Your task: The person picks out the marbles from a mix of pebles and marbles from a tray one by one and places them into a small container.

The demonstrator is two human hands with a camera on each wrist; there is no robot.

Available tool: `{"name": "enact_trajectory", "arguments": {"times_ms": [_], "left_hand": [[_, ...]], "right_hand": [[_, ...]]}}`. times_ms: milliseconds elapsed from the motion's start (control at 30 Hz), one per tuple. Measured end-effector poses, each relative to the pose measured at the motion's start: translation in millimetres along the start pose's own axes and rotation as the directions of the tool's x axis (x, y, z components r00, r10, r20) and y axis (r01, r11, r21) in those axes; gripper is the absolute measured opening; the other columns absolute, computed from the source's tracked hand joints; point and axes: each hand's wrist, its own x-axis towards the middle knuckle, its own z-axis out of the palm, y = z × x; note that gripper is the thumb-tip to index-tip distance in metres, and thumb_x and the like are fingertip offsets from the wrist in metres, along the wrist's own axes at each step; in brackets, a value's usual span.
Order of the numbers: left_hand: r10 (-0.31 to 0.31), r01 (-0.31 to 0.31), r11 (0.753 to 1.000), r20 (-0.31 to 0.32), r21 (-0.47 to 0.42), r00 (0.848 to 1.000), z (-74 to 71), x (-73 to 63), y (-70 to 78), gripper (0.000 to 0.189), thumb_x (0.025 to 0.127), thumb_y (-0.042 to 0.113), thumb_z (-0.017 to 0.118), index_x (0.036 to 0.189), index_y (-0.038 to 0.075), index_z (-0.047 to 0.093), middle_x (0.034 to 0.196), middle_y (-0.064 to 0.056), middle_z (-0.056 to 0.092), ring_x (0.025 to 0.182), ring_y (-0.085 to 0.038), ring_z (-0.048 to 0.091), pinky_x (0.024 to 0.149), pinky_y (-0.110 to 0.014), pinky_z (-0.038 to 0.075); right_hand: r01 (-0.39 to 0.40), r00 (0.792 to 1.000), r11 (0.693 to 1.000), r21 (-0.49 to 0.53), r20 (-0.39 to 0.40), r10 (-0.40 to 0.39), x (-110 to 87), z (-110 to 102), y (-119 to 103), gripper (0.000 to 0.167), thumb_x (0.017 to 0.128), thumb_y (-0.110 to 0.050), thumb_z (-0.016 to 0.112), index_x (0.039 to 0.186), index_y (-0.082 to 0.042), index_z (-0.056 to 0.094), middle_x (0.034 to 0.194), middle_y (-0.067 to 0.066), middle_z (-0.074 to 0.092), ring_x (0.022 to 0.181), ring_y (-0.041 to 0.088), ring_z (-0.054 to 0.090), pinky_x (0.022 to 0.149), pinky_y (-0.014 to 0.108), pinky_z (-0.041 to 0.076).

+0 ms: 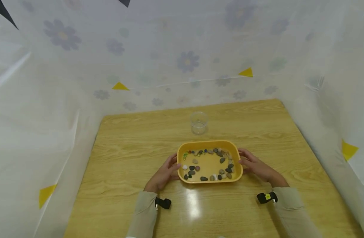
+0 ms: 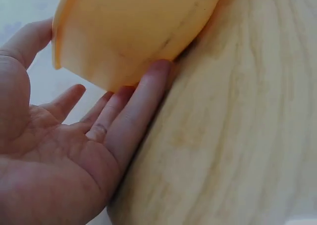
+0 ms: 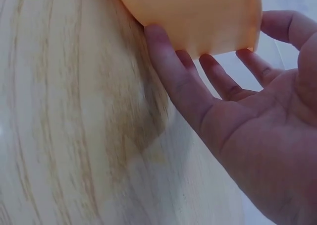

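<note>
A yellow plastic tray (image 1: 210,165) with rounded corners is held between both hands on the wooden table. Inside it, several dark, grey and tan pebbles (image 1: 222,160) lie mostly along the walls. Coloured glass marbles (image 1: 190,152) sit among them at the back left. My left hand (image 1: 164,175) grips the tray's left end, thumb at the rim; the left wrist view shows its fingers against the outer wall and underside (image 2: 133,31). At the opposite end my right hand (image 1: 256,167) grips likewise, fingertips along the lower wall in the right wrist view (image 3: 193,17).
A clear round container (image 1: 199,123) stands on the table behind the tray. The wooden table (image 1: 134,142) is enclosed at the back and sides by a pale flowered curtain (image 1: 158,66) with yellow triangles of tape.
</note>
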Motion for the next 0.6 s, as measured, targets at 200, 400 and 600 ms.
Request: {"name": "enact_trajectory", "arguments": {"times_ms": [200,400,600], "left_hand": [[-0.03,0.03,0.999,0.014,0.031,0.999,1.7,3.1,9.0,0.054,0.095,0.028,0.054,0.141,0.04,0.03,0.146,-0.006,0.027,0.107,-0.033,0.056,0.077,-0.049,0.052],[-0.062,0.06,0.998,0.045,0.037,0.997,-0.4,5.8,13.2,0.058,0.096,0.019,0.052,0.144,0.039,0.026,0.143,-0.012,0.028,0.101,-0.034,0.058,0.074,-0.051,0.052],[-0.062,0.06,0.997,0.053,0.044,0.997,0.2,6.0,13.6,0.058,0.097,0.017,0.05,0.144,0.04,0.025,0.143,-0.014,0.028,0.1,-0.035,0.059,0.074,-0.051,0.052]], "right_hand": [[0.001,1.0,1.0,-0.027,0.007,-0.001,1.3,1,-2,0.051,0.101,-0.022,0.041,0.147,-0.019,0.019,0.142,0.021,0.024,0.121,0.044,0.038,0.083,0.046,0.05],[0.008,1.0,1.0,-0.02,0.005,-0.008,2.7,2,-2,0.051,0.101,-0.022,0.041,0.147,-0.017,0.019,0.142,0.021,0.024,0.122,0.045,0.036,0.084,0.047,0.05],[0.003,0.999,0.999,-0.046,-0.042,-0.004,1.9,4,-4,0.051,0.099,-0.02,0.045,0.145,-0.014,0.024,0.142,0.021,0.026,0.122,0.044,0.036,0.086,0.047,0.049]]}}
